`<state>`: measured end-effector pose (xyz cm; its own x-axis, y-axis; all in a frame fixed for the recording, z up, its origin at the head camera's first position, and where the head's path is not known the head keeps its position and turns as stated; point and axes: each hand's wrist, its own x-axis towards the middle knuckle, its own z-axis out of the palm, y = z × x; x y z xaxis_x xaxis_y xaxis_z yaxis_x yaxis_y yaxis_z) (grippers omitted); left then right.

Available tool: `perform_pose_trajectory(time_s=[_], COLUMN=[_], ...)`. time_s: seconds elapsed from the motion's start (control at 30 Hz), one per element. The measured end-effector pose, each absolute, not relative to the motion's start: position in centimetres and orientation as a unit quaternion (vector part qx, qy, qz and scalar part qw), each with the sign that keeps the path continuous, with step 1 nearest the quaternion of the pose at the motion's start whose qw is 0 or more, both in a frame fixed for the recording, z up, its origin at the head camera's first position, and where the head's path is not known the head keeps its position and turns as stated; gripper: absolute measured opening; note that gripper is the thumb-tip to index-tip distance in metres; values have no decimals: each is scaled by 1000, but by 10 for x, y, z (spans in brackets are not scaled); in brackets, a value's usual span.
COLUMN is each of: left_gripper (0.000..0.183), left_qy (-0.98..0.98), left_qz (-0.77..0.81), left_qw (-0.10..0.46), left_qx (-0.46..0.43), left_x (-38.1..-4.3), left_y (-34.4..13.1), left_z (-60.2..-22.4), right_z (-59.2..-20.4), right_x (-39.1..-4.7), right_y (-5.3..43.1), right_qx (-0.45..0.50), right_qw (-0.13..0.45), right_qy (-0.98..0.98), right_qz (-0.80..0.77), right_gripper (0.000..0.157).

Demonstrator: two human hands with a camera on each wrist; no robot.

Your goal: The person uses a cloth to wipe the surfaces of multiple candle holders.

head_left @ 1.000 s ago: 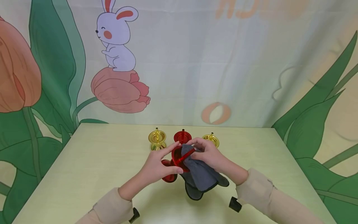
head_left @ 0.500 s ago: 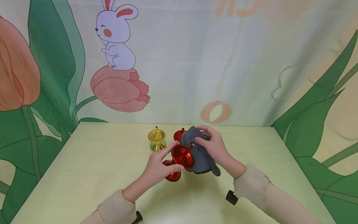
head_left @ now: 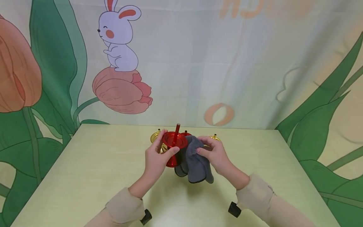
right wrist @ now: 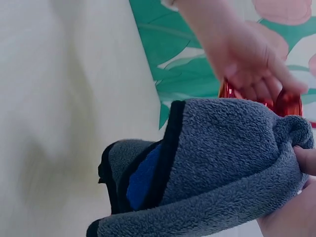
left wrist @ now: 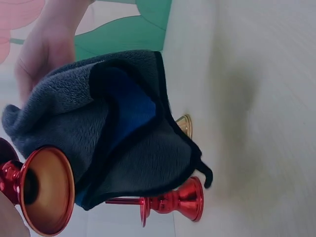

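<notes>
My left hand (head_left: 156, 162) holds a red metal candle holder (head_left: 175, 140) between thumb and fingers, raised above the table. Its dish faces up and a thin red stem stands from the centre. In the left wrist view the hollow underside of its base (left wrist: 52, 192) shows. A dark grey cloth (head_left: 195, 162) with black edging hangs from my right hand (head_left: 216, 154), pinched by thumb and fingers. The cloth lies close against the candle holder's right side; whether they touch I cannot tell. A blue patch of the cloth (right wrist: 143, 182) shows in the right wrist view.
Behind the hands stand a gold candle holder (head_left: 154, 136) on the left, another red candle holder (left wrist: 192, 199) in the middle and a gold one (head_left: 215, 137) on the right, each partly hidden. A printed curtain (head_left: 181, 78) hangs behind the pale table (head_left: 99, 164).
From a tilt towards the right, the red candle holder has come upright and moved up and left with my left hand. The cloth has left its dish and stem and now hangs at its right side.
</notes>
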<state>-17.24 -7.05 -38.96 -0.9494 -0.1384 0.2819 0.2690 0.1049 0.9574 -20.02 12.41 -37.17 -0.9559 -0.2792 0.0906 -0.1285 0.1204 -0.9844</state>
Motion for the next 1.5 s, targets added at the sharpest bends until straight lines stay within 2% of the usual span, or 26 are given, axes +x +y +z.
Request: perform_pose_trajectory(time_s=[0.23, 0.47, 0.73, 1.07, 1.5], left_gripper=[70, 76, 60, 55, 63], left_qy=[-692, -658, -635, -623, -596], left_qz=[-700, -732, -753, -760, -769], left_qw=[175, 169, 160, 150, 117], left_qx=[-40, -51, -65, -112, -200], left_x=[-172, -171, -168, -165, -161], left_y=[-67, -66, -65, -65, -67], left_z=[-383, -384, -383, -381, -382], right_z=[-365, -364, -362, -361, -365], right_x=[-187, -180, -180, -184, -193], right_y=[118, 112, 108, 110, 114], right_qx=[-165, -176, -152, -154, -156], right_qw=[93, 97, 88, 90, 83], right_qy=[719, 699, 695, 661, 655], right_qz=[-668, -687, -697, -729, -734], right_gripper=[34, 33, 30, 24, 28])
